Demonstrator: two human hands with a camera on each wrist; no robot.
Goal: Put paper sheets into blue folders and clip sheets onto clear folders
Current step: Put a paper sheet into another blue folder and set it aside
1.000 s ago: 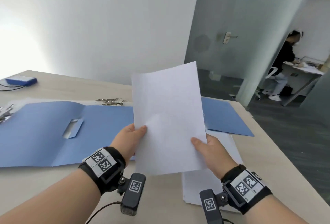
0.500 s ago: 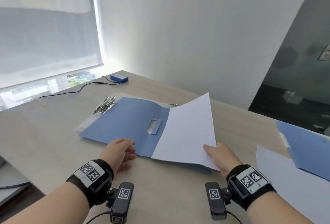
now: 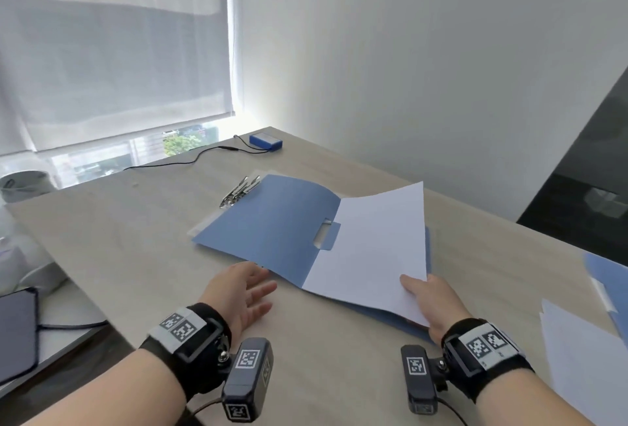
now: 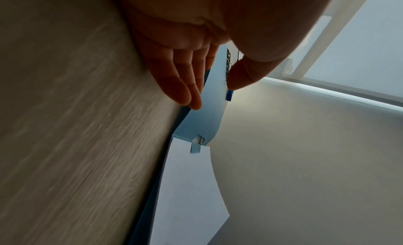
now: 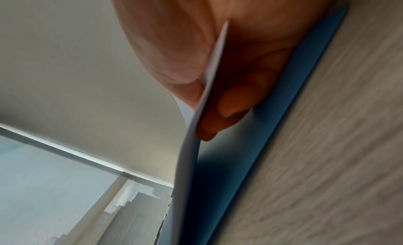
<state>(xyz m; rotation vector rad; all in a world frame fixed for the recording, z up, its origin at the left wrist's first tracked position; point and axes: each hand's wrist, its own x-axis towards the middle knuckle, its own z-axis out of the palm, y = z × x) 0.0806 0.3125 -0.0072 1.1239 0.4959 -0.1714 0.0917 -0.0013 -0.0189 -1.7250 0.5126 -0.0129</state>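
Open blue folder [image 3: 272,225] lies flat on the bench [image 3: 136,232], spread left-right ahead of both hands, long axis running across the view, spine about mid-way where the small blue tab [image 3: 329,236] sticks up. Paper sheet [image 3: 370,249] sits over the folder's right half, inner edge at the spine under the tab, outer edge curling up off the folder. Right hand [image 3: 430,303] is the one on it: thumb on top, fingers underneath, pinching the sheet's near right corner; right wrist view confirms the sheet between thumb and fingers with the blue cover just below. Left hand [image 3: 241,293] is empty, fingers straight and spread, at the near edge of the left flap; from the wrist view the fingertips look to be touching or just short of the flap edge, can't tell which. Key relation for the next move: the sheet needs to drop flat and square onto the right half, so it goes down and slightly away from the right hand; the left hand is nearer the spine side and placed to steady the cover. Hard to read: how far the sheet is tucked under the tab, and the far right folder edge, hidden by the sheet. Clips [image 3: 239,189] lie at the far left corner on what looks like a clear folder under the blue one. More sheets [image 3: 584,351] and another blue folder [image 3: 611,276] are cut off at right.
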